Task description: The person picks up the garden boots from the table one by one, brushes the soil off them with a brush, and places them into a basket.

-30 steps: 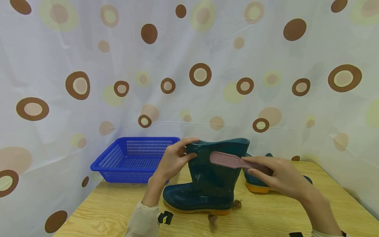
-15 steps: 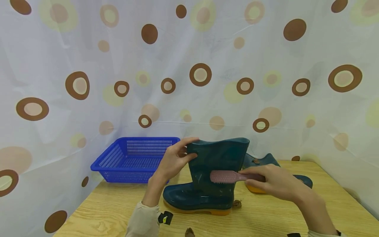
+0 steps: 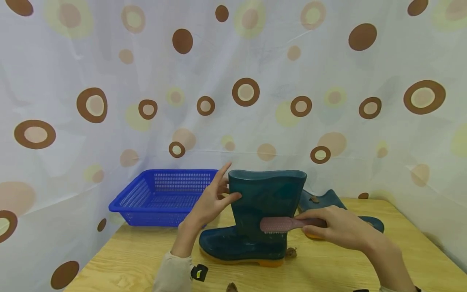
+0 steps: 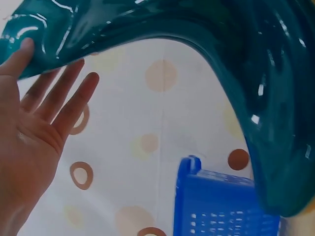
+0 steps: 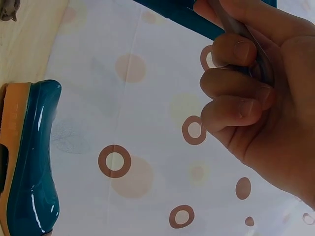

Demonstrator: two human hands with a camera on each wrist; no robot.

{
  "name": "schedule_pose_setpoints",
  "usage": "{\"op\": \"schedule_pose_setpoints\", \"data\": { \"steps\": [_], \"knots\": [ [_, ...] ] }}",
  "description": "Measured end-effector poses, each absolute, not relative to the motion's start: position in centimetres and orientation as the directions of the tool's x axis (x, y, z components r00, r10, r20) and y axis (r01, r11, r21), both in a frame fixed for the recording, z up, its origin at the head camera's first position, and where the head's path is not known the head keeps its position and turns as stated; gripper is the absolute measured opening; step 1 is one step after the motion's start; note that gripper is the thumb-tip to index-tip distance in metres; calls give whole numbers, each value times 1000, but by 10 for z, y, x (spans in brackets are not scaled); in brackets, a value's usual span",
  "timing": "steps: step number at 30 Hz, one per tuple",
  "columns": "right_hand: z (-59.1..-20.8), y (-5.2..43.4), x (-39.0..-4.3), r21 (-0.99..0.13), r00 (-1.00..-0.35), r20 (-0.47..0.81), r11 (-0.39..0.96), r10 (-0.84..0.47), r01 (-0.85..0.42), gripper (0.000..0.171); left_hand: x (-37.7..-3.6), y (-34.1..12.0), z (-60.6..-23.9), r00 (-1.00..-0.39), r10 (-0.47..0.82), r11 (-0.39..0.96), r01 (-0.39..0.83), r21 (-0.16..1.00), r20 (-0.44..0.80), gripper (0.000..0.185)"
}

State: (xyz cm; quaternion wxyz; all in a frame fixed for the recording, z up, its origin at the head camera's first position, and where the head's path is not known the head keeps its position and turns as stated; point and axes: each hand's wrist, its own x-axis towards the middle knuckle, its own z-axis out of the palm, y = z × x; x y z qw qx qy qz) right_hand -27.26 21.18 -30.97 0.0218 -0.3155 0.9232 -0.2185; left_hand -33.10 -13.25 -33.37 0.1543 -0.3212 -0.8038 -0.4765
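Note:
A dark teal rubber boot (image 3: 268,198) with an orange sole stands upright on the table, toe to the left. My left hand (image 3: 211,200) is at its shaft: the thumb touches the near side, the index finger points up off the rim. In the left wrist view, the other fingers (image 4: 74,101) are straight at the boot's edge. My right hand (image 3: 343,227) grips the handle of a pink brush (image 3: 276,224), its head against the lower shaft. Bristles show along the brush's lower edge. The right wrist view shows fingers (image 5: 234,86) curled round the handle.
Behind my right hand a second teal boot (image 3: 324,199) lies on its side, a brown scrap on it. A blue perforated basket (image 3: 153,209) stands at back left. Brown crumpled bits, like dry leaves, lie by the boot's heel (image 3: 290,252) and at the table's front (image 3: 231,287).
The brush has moved down the shaft from near the top. My left index finger has lifted off the rim. One brown bit has shifted toward the front left.

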Motion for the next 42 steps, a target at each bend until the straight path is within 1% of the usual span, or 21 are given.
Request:
{"op": "schedule_pose_setpoints", "data": {
  "steps": [2, 4, 8, 12, 14, 17, 19, 22, 24, 28, 33, 38, 42],
  "knots": [
    [-310, 211, -272, -411, -801, 103, 708, -590, -575, 42, -331, -136, -339, -772, 369, 344, 631, 695, 517, 83],
    [-310, 211, -270, -402, -807, 111, 716, -581, -571, 41, -332, -139, -345, -778, 400, 359, 619, 698, 484, 78],
    [-313, 212, -269, -394, -812, 125, 722, -570, -568, 41, -332, -140, -356, -766, 508, 428, 621, 657, 394, 56],
    [-316, 213, -268, -400, -804, 139, 710, -578, -579, 41, -331, -136, -366, -771, 574, 554, 613, 563, 275, 45],
    [-317, 212, -269, -401, -795, 148, 699, -588, -592, 41, -331, -135, -372, -770, 597, 604, 616, 505, 225, 44],
    [-319, 210, -270, -407, -794, 148, 695, -590, -592, 40, -332, -135, -384, -768, 613, 656, 625, 423, 185, 39],
    [-320, 208, -270, -405, -792, 151, 694, -591, -595, 39, -332, -135, -392, -774, 609, 672, 621, 404, 175, 34],
    [-321, 207, -271, -398, -796, 151, 701, -586, -592, 39, -332, -136, -402, -779, 596, 687, 620, 378, 195, 26],
    [-321, 206, -272, -394, -795, 156, 702, -586, -594, 39, -331, -137, -405, -773, 591, 679, 631, 376, 229, 21],
    [-321, 209, -275, -377, -797, 167, 709, -580, -595, 42, -330, -137, -407, -739, 587, 652, 674, 347, 331, 18],
    [-319, 212, -277, -339, -798, 179, 725, -576, -600, 42, -329, -131, -408, -697, 566, 638, 709, 301, 440, 11],
    [-320, 209, -279, -322, -788, 197, 720, -584, -614, 39, -329, -129, -411, -674, 506, 638, 712, 293, 539, 14],
    [-323, 211, -277, -289, -775, 240, 719, -585, -632, 35, -330, -125, -414, -671, 457, 638, 704, 310, 584, 22]
  ]
}}
